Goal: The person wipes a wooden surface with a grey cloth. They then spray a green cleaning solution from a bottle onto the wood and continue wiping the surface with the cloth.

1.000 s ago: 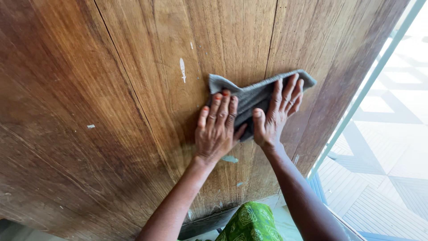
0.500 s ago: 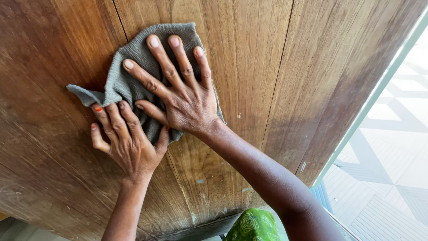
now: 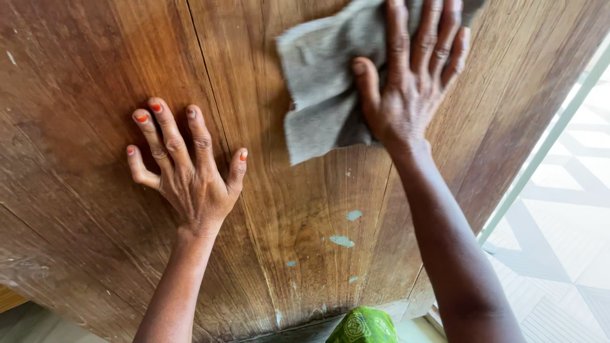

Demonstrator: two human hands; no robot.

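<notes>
Wooden door panel [image 3: 114,57] filled my view; my left hand [image 3: 190,184] lay spread flat on it, well apart from the grey cloth [image 3: 321,82], which my right hand [image 3: 413,82] pressed with spread fingers.

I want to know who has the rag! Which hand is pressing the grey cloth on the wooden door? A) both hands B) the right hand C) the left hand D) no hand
B: the right hand lies spread on the grey cloth, while the left hand rests flat on bare wooden door, apart from the cloth.
</notes>
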